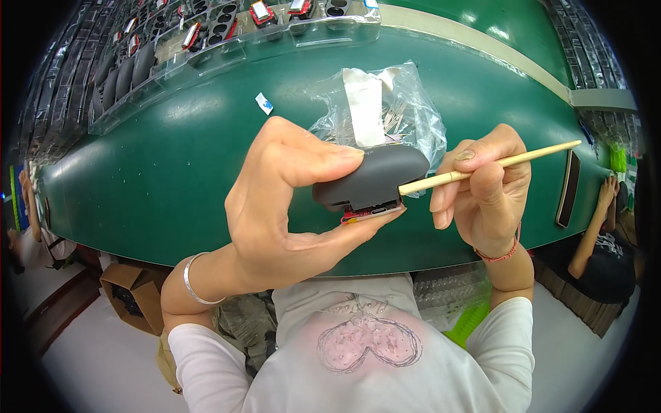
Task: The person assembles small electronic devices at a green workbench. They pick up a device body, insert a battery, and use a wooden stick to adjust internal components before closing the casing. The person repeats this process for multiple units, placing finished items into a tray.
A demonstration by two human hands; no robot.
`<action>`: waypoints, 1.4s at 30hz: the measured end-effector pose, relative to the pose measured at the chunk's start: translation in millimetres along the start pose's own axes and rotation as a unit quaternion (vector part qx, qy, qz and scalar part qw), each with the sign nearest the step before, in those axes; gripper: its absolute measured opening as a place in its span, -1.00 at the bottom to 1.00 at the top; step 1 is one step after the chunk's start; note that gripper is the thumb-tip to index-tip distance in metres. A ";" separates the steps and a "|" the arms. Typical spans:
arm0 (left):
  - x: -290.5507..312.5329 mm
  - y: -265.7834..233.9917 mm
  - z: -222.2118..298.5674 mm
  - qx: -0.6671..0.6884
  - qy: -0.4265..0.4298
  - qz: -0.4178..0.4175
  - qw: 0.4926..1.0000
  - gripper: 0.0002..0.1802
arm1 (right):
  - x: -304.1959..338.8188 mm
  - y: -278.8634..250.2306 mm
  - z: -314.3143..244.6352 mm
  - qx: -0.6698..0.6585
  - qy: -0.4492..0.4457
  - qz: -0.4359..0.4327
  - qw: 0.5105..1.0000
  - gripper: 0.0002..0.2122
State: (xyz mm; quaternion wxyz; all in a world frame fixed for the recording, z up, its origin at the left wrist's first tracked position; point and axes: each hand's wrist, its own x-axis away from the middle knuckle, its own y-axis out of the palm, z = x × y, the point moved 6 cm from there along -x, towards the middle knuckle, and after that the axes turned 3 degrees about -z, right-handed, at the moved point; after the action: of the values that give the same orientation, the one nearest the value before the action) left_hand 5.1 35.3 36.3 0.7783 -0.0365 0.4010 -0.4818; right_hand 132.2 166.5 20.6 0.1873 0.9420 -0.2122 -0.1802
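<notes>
A dark grey rounded plastic housing (375,173) is pinched in my left hand (282,182), thumb on its upper face and fingers beneath. From its underside juts a red circuit board (354,216) with a metal-looking part, close above my fingertips. My right hand (485,186) grips a thin wooden stick (509,160) like a pen. The stick's blunt end meets the housing's right lower edge, while its narrower end points off to the right. Just behind the housing lies a clear plastic bag (420,113) with several thin sticks and a white paper strip (365,103).
Clear trays (275,48) of dark housings and red boards stand at the far left. A small white-and-blue piece (264,104) lies on the green table (172,165). A dark phone-like slab (568,189) rests near the right edge. Other people sit at both sides. A cardboard box (134,292) stands below left.
</notes>
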 end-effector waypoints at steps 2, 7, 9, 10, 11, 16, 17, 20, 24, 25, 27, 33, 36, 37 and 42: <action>1.3 0.7 -0.7 0.003 0.008 0.002 1.000 -0.27 | 0.6 0.6 -2.3 0.018 -0.008 0.002 1.000 -0.87; 2.0 2.0 -1.5 -0.006 0.031 0.013 0.999 -0.28 | 3.1 1.3 -8.3 0.094 -0.039 0.018 0.995 -0.89; 2.2 2.2 0.0 -0.014 0.033 0.022 0.999 -0.28 | 5.6 2.8 -10.0 0.121 -0.042 0.033 0.991 -0.90; 2.6 2.5 0.4 -0.021 0.037 0.023 0.999 -0.28 | 6.4 3.3 -10.5 0.134 -0.044 0.040 0.989 -0.90; 3.0 2.8 0.5 -0.028 0.040 0.023 0.999 -0.28 | 6.7 3.6 -9.9 0.137 -0.042 0.042 0.989 -0.90; 6.7 6.3 -0.9 -0.044 0.041 0.038 0.997 -0.32 | 5.1 0.6 4.2 0.062 0.024 0.061 0.996 -0.89; 8.7 8.1 -1.0 -0.034 0.034 0.053 0.997 -0.37 | 5.6 0.3 6.9 0.049 0.035 0.053 0.997 -0.89; 8.4 9.4 -3.9 -0.014 0.015 0.014 1.000 -0.32 | 5.3 -2.9 14.1 -0.018 0.079 0.037 0.996 -0.88; 4.0 6.3 -9.5 0.045 -0.028 -0.022 0.998 -0.27 | -0.7 -1.1 19.8 -0.151 0.128 0.033 0.980 -0.83; 3.2 6.8 -9.2 0.058 -0.033 -0.024 0.997 -0.27 | -1.6 -0.4 20.0 -0.175 0.131 0.032 0.975 -0.82; 2.6 7.6 -7.9 0.082 -0.044 -0.029 0.995 -0.26 | -1.6 -2.2 17.8 -0.158 0.116 0.016 0.980 -0.79; 2.3 8.6 -7.5 0.108 -0.050 -0.034 0.992 -0.26 | -2.8 -2.2 13.5 -0.143 0.086 -0.008 0.986 -0.79; 3.7 8.6 -9.4 0.111 -0.063 -0.031 0.991 -0.26 | -3.1 -0.9 9.7 -0.124 0.070 -0.014 0.990 -0.81; 3.9 8.7 -9.3 0.110 -0.061 -0.031 0.992 -0.26 | -2.8 -0.1 8.8 -0.119 0.063 -0.012 0.991 -0.81; 3.8 8.5 -8.5 0.101 -0.058 -0.036 0.993 -0.26 | -1.1 1.6 6.0 -0.079 0.039 -0.012 0.996 -0.84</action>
State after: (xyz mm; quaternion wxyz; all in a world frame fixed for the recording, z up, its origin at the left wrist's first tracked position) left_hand 6.4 39.6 24.6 0.7821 0.0000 0.3028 -0.5446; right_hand 128.2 164.1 16.4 0.2668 0.9332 -0.1789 -0.1612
